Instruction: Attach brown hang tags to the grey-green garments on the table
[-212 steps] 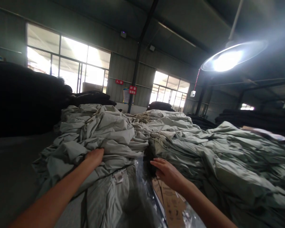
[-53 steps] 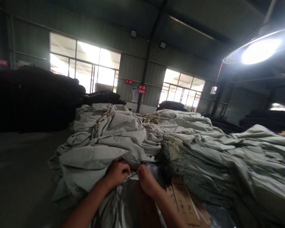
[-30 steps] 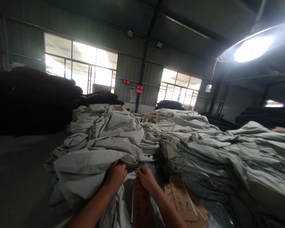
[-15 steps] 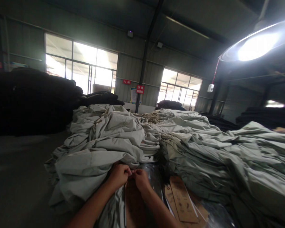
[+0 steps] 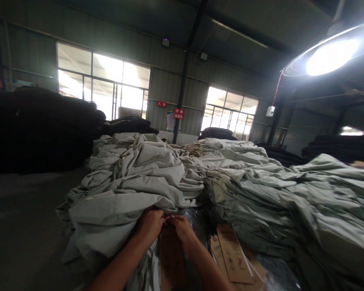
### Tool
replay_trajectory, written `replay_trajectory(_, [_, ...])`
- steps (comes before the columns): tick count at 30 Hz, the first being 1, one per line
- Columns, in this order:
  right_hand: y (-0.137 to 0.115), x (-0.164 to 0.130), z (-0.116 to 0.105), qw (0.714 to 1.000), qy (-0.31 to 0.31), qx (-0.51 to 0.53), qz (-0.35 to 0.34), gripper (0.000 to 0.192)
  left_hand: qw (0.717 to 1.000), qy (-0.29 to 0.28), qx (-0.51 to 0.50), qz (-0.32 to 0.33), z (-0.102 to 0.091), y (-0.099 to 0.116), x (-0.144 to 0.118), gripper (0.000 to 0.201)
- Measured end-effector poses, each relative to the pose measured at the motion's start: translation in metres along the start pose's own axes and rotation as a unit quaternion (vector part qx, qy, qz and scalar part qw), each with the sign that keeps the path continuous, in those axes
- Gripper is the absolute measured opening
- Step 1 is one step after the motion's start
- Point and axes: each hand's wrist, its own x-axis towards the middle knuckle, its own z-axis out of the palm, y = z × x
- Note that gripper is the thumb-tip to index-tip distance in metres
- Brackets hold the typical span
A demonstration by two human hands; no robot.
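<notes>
My left hand and my right hand meet with fingertips pinched together at the top end of a brown cardboard hang tag. The exact bit between the fingers is too small to make out. The tag lies lengthwise between my forearms, over crumpled pale grey-green cloth. Right of my right hand, several more brown hang tags with dark print lie overlapped, a thin dark string showing near their top ends.
Large heaps of pale grey-green garments rise at the left and right. Clear plastic bags lie by the tags. Dark stacked cloth stands far left. A bright lamp hangs upper right, with its cord switch dangling.
Both hands stay at the tag's top end. The fingers have shifted slightly, with the left hand turned a little and the right fingers drawn more level.
</notes>
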Motion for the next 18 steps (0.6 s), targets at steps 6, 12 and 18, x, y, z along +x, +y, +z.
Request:
replay_trajectory(6, [-0.009, -0.005, -0.004, 1.000, 0.003, -0.002, 0.023, 0.022, 1.000, 0.013, -0.004, -0.023, -0.006, 0.009, -0.002, 0.019])
replay_trajectory(12, [-0.034, -0.017, -0.020, 0.977, 0.047, -0.194, -0.075, 0.023, 0.990, 0.049, -0.107, -0.074, -0.020, 0.012, 0.005, 0.018])
replay_trajectory(18, [-0.052, -0.017, -0.025, 0.984, 0.068, -0.102, -0.127, 0.036, 0.907, -0.027, -0.418, -0.051, -0.035, 0.007, 0.001, 0.025])
